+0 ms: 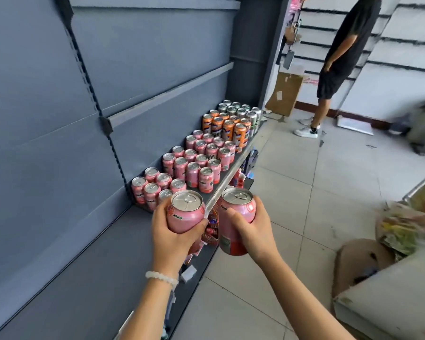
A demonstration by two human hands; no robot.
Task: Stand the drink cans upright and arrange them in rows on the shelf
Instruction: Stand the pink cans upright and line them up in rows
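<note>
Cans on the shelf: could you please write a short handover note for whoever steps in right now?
Left hand grips a pink can, upright, over the shelf edge. Right hand grips a second pink can, upright, out over the floor.
Done: pink cans, orange cans and silver cans stand in rows farther along the shelf.
Left: set both held cans beside the nearest pink row; the near end of the shelf is bare.

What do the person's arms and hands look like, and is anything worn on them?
Both forearms are bare, with no sleeves in view. The left hand has a bracelet of pale white beads around its wrist. The right hand shows no gloves, rings, watch or wristband. Fingernails look short and unpainted.
</note>
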